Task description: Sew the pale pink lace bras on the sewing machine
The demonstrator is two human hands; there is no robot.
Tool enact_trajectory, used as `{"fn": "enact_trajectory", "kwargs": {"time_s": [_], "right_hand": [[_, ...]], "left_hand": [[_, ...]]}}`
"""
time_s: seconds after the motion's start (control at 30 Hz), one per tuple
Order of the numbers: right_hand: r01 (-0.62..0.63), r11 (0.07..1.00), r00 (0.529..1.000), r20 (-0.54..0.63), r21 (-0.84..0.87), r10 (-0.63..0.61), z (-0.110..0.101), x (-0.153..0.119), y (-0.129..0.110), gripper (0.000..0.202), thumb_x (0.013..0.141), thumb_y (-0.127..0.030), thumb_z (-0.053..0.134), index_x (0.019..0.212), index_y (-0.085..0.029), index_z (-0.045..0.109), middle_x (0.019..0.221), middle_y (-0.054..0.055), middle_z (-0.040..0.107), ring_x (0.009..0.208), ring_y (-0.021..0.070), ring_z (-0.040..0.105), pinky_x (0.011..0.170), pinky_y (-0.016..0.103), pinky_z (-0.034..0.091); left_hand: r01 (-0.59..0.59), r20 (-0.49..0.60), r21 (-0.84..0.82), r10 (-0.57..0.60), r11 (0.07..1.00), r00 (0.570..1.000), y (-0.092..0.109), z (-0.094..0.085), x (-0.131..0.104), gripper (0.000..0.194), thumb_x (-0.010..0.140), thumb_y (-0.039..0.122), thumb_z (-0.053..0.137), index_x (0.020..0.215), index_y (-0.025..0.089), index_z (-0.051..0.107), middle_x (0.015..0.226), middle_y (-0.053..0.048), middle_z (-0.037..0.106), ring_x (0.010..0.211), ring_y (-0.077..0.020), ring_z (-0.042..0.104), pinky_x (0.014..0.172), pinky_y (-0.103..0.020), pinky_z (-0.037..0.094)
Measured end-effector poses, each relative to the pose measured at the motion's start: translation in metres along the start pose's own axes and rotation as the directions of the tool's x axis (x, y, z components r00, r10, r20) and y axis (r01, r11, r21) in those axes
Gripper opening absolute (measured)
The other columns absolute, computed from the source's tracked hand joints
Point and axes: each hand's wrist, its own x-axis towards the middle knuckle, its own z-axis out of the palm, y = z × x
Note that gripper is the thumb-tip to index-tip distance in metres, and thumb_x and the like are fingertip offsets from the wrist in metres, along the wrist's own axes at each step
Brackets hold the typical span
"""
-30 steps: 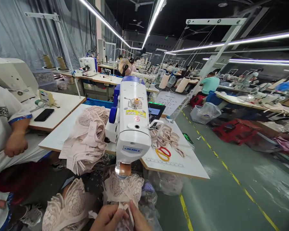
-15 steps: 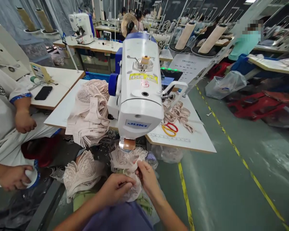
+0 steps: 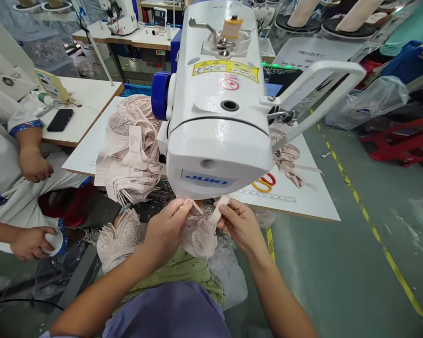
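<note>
Lace bra [image 3: 199,237] is held up just under the front of JUKI sewing machine [image 3: 215,145], btwn both hands: narrow strip [image 3: 197,207] is pinched in L hand [image 3: 169,225], fingers closed, & wider band [image 3: 215,213] is gripped btwn thumb & fingers of R hand [image 3: 241,223], also closed. Bra pile [image 3: 129,155] is heaped on bench [image 3: 315,202] L of machine; scissors [image 3: 267,183], ruler [image 3: 282,196] & strap bundle [image 3: 288,157] are laid R.

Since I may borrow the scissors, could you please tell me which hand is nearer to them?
Right: the right hand is below and left of the scissors; the left hand lies farther left.
</note>
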Motion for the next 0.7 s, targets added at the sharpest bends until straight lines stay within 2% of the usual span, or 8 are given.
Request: {"fn": "enact_trajectory", "kwargs": {"time_s": [0.07,0.13,0.2,0.3,0.37,0.47,0.6,0.7], "right_hand": [[0.031,0.998,0.998,0.053,-0.056,-0.028,0.002,0.007,0.001,0.04,0.071,-0.051,0.08,0.088,-0.016,0.07,0.056,-0.001,0.064,0.047,0.011,0.058,0.043,0.019,0.043],[0.081,0.99,0.993,0.094,-0.113,-0.071,0.004,0.013,0.001,0.036,0.075,-0.049,0.077,0.089,-0.017,0.069,0.061,0.0,0.066,0.053,0.0118,0.061,0.048,0.02,0.047],[0.13,0.977,0.987,0.119,-0.168,-0.11,0.006,0.018,0.001,0.032,0.078,-0.047,0.074,0.088,-0.018,0.068,0.062,0.0,0.066,0.055,0.0119,0.061,0.052,0.021,0.049],[0.176,0.956,0.979,0.144,-0.235,-0.145,0.008,0.025,-0.003,0.029,0.078,-0.046,0.073,0.083,-0.019,0.066,0.062,-0.001,0.065,0.053,0.0118,0.058,0.052,0.023,0.047],[0.211,0.937,0.974,0.144,-0.278,-0.177,0.01,0.03,-0.007,0.027,0.077,-0.045,0.072,0.082,-0.019,0.065,0.063,-0.001,0.064,0.052,0.0118,0.056,0.052,0.024,0.046],[0.286,0.876,0.958,0.103,-0.389,-0.267,0.012,0.037,-0.01,0.021,0.079,-0.04,0.068,0.082,-0.019,0.066,0.066,-0.001,0.063,0.055,0.0123,0.054,0.054,0.024,0.044],[0.419,0.744,0.891,0.079,-0.521,-0.447,0.015,0.048,-0.008,0.017,0.081,-0.037,0.066,0.084,-0.02,0.069,0.076,0.002,0.065,0.073,0.0172,0.059,0.068,0.028,0.048],[0.474,0.654,0.839,0.078,-0.589,-0.538,0.018,0.054,-0.006,0.018,0.083,-0.038,0.065,0.09,-0.022,0.069,0.094,0.007,0.067,0.089,0.0218,0.059,0.078,0.033,0.05]], "left_hand": [[0.083,0.026,0.099,-0.086,0.992,0.996,-0.003,-0.002,0.002,0.036,0.103,0.028,0.039,0.13,0.021,0.061,0.121,-0.011,0.062,0.105,-0.0202,0.066,0.08,-0.026,0.055],[0.126,0.059,0.121,-0.134,0.985,0.989,-0.004,-0.005,0.003,0.037,0.102,0.032,0.039,0.127,0.02,0.065,0.107,-0.011,0.062,0.092,-0.019,0.066,0.073,-0.026,0.054],[0.134,0.119,0.068,-0.141,0.989,0.983,-0.006,-0.009,0.003,0.039,0.102,0.033,0.039,0.129,0.02,0.064,0.099,-0.009,0.064,0.086,-0.0182,0.065,0.074,-0.027,0.053],[0.182,0.245,-0.084,-0.157,0.98,0.957,-0.013,-0.017,0.005,0.04,0.101,0.035,0.041,0.135,0.022,0.059,0.107,-0.007,0.071,0.089,-0.0178,0.066,0.082,-0.026,0.052],[0.245,0.335,-0.161,-0.18,0.956,0.925,-0.018,-0.022,0.007,0.041,0.101,0.037,0.043,0.138,0.024,0.056,0.107,-0.005,0.073,0.081,-0.0161,0.067,0.077,-0.023,0.051],[0.287,0.429,-0.204,-0.178,0.936,0.886,-0.024,-0.028,0.01,0.045,0.101,0.041,0.043,0.141,0.025,0.052,0.094,-0.002,0.074,0.061,-0.012,0.059,0.062,-0.02,0.045],[0.287,0.462,-0.191,-0.172,0.939,0.87,-0.028,-0.029,0.008,0.047,0.099,0.042,0.045,0.143,0.025,0.051,0.084,0.001,0.071,0.049,-0.0091,0.046,0.054,-0.019,0.036],[0.306,0.471,-0.186,-0.189,0.934,0.862,-0.027,-0.025,0.004,0.049,0.099,0.041,0.045,0.145,0.024,0.048,0.062,0.006,0.061,0.045,-0.0098,0.042,0.052,-0.018,0.035]]}}
